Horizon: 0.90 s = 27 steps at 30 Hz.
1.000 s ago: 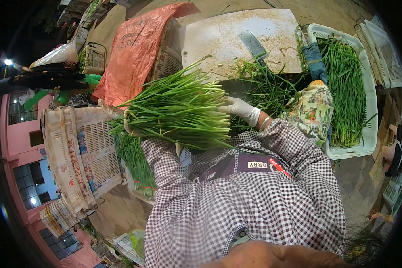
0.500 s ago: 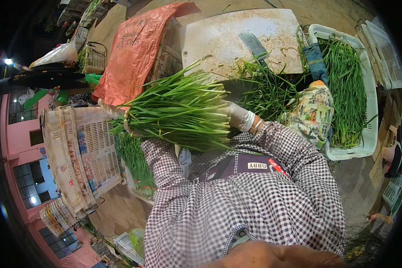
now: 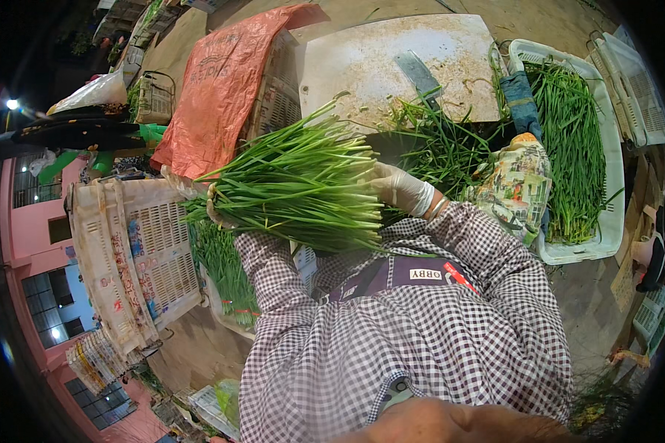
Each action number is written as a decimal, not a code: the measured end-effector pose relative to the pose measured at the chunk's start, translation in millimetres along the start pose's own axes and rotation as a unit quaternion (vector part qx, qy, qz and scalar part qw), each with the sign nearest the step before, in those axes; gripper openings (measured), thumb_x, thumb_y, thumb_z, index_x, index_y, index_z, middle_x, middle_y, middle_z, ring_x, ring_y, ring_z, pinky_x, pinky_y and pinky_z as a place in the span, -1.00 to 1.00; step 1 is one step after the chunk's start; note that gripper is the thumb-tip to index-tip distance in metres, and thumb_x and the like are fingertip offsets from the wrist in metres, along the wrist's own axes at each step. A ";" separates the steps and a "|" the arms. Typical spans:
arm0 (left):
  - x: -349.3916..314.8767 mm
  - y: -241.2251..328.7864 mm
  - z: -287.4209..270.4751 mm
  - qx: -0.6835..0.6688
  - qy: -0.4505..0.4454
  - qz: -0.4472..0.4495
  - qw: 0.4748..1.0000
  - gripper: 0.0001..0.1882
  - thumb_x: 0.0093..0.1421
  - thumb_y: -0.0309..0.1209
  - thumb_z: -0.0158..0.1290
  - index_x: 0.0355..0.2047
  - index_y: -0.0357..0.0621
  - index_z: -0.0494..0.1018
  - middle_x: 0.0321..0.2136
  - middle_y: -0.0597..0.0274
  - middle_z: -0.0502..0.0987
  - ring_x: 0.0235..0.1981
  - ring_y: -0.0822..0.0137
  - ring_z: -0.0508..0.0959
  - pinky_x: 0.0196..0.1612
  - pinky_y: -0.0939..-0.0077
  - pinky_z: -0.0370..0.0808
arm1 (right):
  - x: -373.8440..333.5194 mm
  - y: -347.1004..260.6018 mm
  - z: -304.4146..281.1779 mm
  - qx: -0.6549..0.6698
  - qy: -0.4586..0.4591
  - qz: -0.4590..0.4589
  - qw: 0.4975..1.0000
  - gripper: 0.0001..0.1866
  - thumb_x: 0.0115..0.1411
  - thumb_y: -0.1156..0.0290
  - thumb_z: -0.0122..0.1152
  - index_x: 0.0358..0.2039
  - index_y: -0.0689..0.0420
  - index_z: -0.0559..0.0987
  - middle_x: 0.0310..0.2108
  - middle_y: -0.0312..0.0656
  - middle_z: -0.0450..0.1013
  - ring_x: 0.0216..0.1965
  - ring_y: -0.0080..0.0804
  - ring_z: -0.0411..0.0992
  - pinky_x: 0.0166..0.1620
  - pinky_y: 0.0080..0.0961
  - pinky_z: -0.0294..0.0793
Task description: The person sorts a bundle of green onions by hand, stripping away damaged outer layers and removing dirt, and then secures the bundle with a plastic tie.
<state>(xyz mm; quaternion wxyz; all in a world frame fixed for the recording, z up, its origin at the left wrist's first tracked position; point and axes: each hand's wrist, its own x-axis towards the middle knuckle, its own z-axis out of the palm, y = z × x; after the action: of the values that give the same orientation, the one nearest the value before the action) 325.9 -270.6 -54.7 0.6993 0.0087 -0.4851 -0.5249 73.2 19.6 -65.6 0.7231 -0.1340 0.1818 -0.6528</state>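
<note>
A thick bunch of green chives [image 3: 288, 188] lies sideways in front of my chest, its pale cut ends to the right and its leaves to the left. My left hand [image 3: 219, 208], gloved, is closed round the leafy side; most of its fingers are hidden by the leaves. At the pale ends is my right hand [image 3: 399, 188] in a thin whitish glove. It lies against them with the fingers stretched, the tips partly covered by the stems. Beyond it, loose chives [image 3: 447, 151] are heaped below a dirt-specked white board [image 3: 369, 63], on which a flat metal blade [image 3: 417, 74] rests.
To the right stands a white crate [image 3: 613, 214] filled with chives, with a patterned cloth [image 3: 521, 181] beside it. An orange sack [image 3: 218, 88] drapes over crates at the far left. Stacked pale crates [image 3: 162, 258] stand nearer, beside more bundled chives [image 3: 225, 269].
My right hand has shifted slightly to the right at the stem ends, its wrist turning a little. My left hand and the bunch have stayed nearly in place.
</note>
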 end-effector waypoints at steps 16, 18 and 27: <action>-1.8 1.9 -74.1 -0.001 0.122 -0.030 0.992 -0.60 0.23 -0.23 -0.18 -0.06 -0.16 0.48 -0.13 0.06 0.55 -0.16 0.22 0.58 -0.10 0.20 0.58 | -54.3 -89.0 -59.9 -0.620 0.290 0.101 0.721 -0.60 0.11 0.34 0.24 0.00 0.03 0.52 -0.22 -0.20 0.53 -0.20 -0.35 0.49 -0.11 -0.51 0.47; 0.4 1.1 -80.5 -0.023 0.102 -0.075 0.992 -0.59 0.23 -0.23 -0.18 -0.04 -0.16 0.48 -0.11 0.05 0.54 -0.15 0.22 0.58 -0.10 0.21 0.58 | -60.5 -81.5 -64.7 -0.797 0.393 0.035 0.457 -0.65 0.11 0.24 0.22 -0.07 0.02 0.56 -0.17 -0.11 0.52 -0.07 -0.14 0.45 0.00 -0.35 0.44; 3.2 0.2 -27.8 0.059 0.090 0.018 0.994 -0.65 0.26 -0.24 -0.19 -0.13 -0.14 0.48 -0.13 0.00 0.53 -0.13 0.16 0.56 -0.14 0.18 0.60 | 30.5 -11.7 -11.8 -0.255 0.207 0.072 0.942 -0.60 0.20 0.21 0.20 -0.07 0.24 0.52 -0.20 -0.16 0.54 -0.23 -0.45 0.50 -0.16 -0.56 0.47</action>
<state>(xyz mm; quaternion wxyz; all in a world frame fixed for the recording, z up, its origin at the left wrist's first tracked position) 345.1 -286.7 -67.1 0.7478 0.0883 -0.4505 -0.4796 60.1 -11.4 -73.8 0.6557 -0.1624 0.4975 -0.5443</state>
